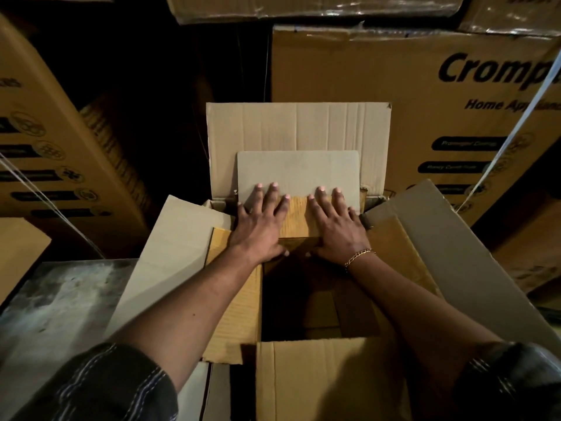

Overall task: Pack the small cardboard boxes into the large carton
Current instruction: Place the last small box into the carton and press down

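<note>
L hand (258,230) & R hand (337,229) lay flat, fingers spread, gripping nothing, pressing small tan box (299,217) w/ grey flap (297,168) in open carton (297,126).

two hands (259,229) (337,230); one open large carton (297,126); one small box (299,220); one bracelet (359,257)

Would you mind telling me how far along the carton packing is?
Done: small boxes seem to sit low inside the large carton. In hand: left hand and right hand press flat on a small box at its far side. Left: the dark gap is unfilled; flaps open.
</note>
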Available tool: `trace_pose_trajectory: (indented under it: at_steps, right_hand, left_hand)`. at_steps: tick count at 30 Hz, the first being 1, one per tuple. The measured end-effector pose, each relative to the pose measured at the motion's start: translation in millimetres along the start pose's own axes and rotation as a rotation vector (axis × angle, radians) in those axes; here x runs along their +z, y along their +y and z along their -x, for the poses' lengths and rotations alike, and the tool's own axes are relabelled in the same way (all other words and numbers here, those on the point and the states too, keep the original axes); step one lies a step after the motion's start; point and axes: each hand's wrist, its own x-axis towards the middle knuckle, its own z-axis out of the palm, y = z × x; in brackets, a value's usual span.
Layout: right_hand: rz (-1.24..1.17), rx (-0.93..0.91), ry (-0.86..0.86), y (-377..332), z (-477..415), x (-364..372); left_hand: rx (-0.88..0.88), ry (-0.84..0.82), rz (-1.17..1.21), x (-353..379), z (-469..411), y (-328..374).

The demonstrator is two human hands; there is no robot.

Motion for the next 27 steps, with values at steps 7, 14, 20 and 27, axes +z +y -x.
trace_pose_trajectory:
  at_steps: [7, 14, 20, 27]
  right_hand:
    - [-0.062, 0.037, -0.16, -6.3, 7.7, -26.8]
    - [-0.125, -0.014, -0.064, -12.7, 75.3, -66.9]
    - [-0.255, -0.144, -0.828, -39.9, 165.1, -86.3]
    - [-0.229, -0.097, -0.903, -86.3, 254.5, -72.2]
  left_hand:
    - [-0.009, -0.085, -0.047, -15.6, 14.5, 8.3]
    - [0.131, -0.105, -0.032, -47.9, 85.3, 49.3]
    - [0.151, -0.716, 0.458, -96.4, 161.6, 82.9]
    - [0.01, -0.825, 0.478, -102.4, 252.4, 124.5]
